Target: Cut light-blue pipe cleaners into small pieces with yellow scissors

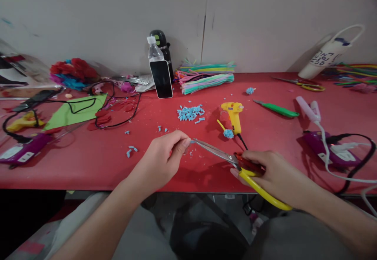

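My left hand point(165, 156) pinches a small blue piece point(193, 141) between thumb and fingertips; it looks like a bit of pipe cleaner, mostly hidden by the fingers. The tips of the scissors point(216, 150) meet its free end. Yellow and red handles of these scissors are gripped in my right hand point(268, 173). Just beyond my hands lies a pile of short cut blue pieces point(190, 113). A few more blue pieces point(131, 150) are scattered to the left. To the right, a yellow glue gun point(233, 114) lies beside a blue fuzzy ball point(228, 133) on a yellow stick.
Bundled pastel pipe cleaners point(206, 78) lie at the back, beside a phone point(161, 79) propped against a bottle point(154, 50). A green craft knife point(279, 110) and a purple power strip point(332, 150) are on the right. Black cable point(138, 107) loops over green paper point(75, 110) at left.
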Tool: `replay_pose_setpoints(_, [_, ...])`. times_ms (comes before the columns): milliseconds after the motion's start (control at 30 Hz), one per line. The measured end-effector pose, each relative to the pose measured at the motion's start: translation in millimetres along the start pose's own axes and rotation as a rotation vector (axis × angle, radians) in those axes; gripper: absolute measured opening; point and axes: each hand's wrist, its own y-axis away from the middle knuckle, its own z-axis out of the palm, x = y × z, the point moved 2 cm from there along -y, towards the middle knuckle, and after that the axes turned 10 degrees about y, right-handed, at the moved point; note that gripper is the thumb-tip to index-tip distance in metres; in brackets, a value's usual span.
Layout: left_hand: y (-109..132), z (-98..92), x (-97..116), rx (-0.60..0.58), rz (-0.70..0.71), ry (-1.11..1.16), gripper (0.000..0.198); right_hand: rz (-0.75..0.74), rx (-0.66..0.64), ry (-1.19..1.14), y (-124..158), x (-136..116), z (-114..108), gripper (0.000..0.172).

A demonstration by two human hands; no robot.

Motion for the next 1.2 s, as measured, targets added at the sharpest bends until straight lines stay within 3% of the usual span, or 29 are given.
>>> replay_pose_setpoints(100, [-0.3,0.2,-0.1,-0.001,0.009,0.003,0.025,-0.010,-0.004,0.016,0.3,0.6,0.4,0.021])
replay_pose_setpoints(433, [-0.4,1.6,0.3,0.009,0.011,-0.017,0.025,-0.036,0.035,0.024,1.0,1.9,1.3,0.016])
replay_pose_setpoints(867, [-0.1,1.4,1.6,-0.001,0.002,-0.001,0.026,0.021,0.010,-0.012,0.2,-1.9,0.3,0.040])
replay_pose_setpoints(1200, [-0.5,1.4,-1.2,-0.002,0.009,-0.015,0.026,-0.008,0.008,0.004,1.2,-0.6,0.4,0.033])
